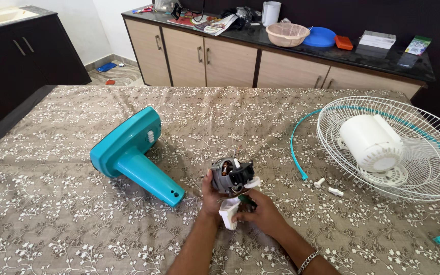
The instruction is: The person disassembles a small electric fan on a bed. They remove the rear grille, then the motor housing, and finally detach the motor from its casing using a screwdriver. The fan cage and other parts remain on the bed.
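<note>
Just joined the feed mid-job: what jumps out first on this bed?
Front and centre, the left hand and the right hand hold a bare fan motor with a white plastic piece under it, above the floral bedspread. To their left lies the teal fan base on its side. At right a white wire fan guard lies flat with a white motor cover on it.
</note>
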